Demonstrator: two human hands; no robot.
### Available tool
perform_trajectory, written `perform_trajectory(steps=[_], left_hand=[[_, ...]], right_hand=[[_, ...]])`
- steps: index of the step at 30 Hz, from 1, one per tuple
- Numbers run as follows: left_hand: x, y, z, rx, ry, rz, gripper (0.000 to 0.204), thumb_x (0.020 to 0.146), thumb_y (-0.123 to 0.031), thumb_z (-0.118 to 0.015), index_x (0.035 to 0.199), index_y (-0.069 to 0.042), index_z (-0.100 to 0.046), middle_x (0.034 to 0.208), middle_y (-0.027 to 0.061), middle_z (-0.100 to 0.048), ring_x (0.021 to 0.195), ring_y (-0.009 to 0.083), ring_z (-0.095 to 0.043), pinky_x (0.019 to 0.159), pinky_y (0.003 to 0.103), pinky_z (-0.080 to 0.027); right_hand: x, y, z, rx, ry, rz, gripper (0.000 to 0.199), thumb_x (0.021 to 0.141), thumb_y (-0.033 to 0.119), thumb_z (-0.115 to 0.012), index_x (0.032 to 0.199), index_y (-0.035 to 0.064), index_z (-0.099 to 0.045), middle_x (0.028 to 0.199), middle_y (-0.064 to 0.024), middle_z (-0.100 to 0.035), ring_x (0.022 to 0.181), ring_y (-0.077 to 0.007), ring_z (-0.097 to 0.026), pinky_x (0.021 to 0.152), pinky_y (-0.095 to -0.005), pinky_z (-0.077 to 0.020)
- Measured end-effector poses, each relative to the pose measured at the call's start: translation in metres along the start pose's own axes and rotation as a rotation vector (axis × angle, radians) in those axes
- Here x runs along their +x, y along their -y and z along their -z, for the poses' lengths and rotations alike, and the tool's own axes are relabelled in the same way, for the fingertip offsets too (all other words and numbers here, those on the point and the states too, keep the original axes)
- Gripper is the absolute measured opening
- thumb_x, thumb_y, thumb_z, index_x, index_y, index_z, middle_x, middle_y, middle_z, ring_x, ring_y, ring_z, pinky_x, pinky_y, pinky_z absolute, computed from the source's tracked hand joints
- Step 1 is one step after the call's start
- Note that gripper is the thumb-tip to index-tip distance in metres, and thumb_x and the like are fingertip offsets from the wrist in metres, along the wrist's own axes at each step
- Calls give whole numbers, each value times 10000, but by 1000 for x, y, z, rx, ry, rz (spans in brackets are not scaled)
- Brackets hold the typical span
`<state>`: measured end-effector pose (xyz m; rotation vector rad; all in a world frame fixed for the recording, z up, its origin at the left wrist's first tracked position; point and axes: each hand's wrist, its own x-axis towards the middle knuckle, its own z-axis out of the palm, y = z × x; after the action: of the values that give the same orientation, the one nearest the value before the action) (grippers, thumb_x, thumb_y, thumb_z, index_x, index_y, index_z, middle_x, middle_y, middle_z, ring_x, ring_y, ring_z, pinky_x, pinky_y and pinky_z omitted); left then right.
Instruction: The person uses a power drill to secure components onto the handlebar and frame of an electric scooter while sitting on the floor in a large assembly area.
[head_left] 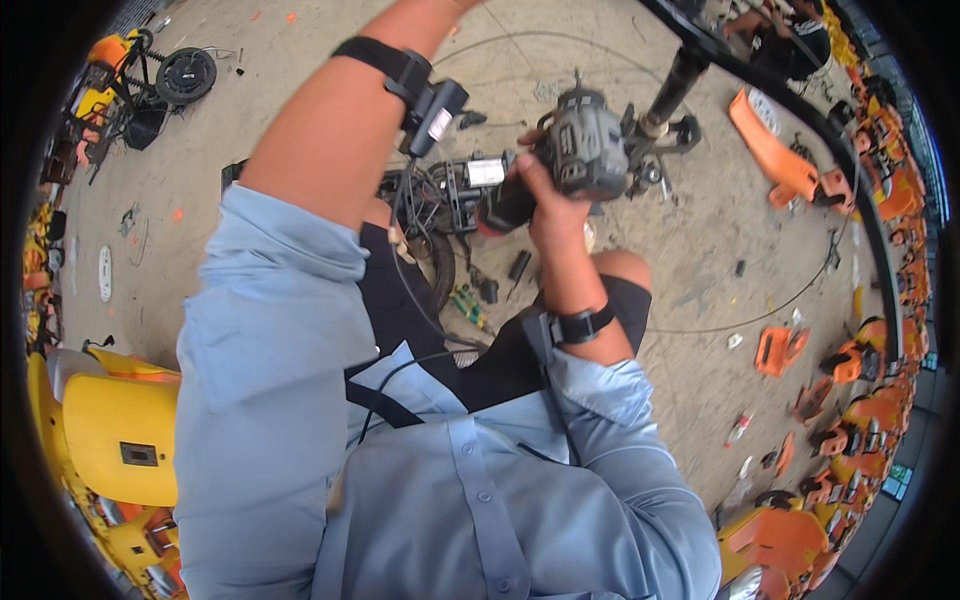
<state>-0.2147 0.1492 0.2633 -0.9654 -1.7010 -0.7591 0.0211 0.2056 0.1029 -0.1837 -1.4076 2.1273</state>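
Note:
My right hand (555,205) is closed round the black grip of a grey cordless power driver (588,150), held above the ground in front of my knees. Its short metal tip points away from me, and what looks like its battery end sits at the lower left of the hand. Below and behind the driver lies a partly stripped vehicle frame (455,195) with exposed wiring and a black wheel (437,268). My left forearm reaches up across the frame and out at the top edge, so the left hand is out of sight.
A long curved black bar (815,120) arches over the right side, beside a black tube (680,85). Orange panels (770,150) lie at right. A yellow shell (120,430) stands at my left, a wheeled wreck (185,75) far left. Another person (790,45) is at upper right.

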Motion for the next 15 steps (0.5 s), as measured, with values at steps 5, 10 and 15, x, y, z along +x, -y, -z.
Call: perform_trajectory(steps=[5,10,15], left_hand=[[-5,0,-6,38,-56,-63,264,705,-161,-801,915,-111,-648,863,106,-655,841,333,-641,749,433,-513],[-8,-4,-8,20,-42,-55,279,719,-177,-810,934,-100,-648,882,120,-654,858,354,-641,761,439,-515],[-9,-7,-7,15,-24,-38,272,722,-167,-804,932,-94,-646,887,134,-654,863,365,-639,771,448,-510]], right_hand=[[18,9,21,-63,-79,39,227,877,3,-695,1093,10,-624,792,-32,-643,710,-120,-639,655,-266,-508],[26,1,39,-57,-135,54,200,870,8,-697,1061,5,-638,783,-42,-652,709,-126,-646,653,-279,-511],[19,-5,39,-85,-131,-27,194,867,12,-698,1052,5,-641,793,-47,-662,708,-131,-652,658,-282,-514]])
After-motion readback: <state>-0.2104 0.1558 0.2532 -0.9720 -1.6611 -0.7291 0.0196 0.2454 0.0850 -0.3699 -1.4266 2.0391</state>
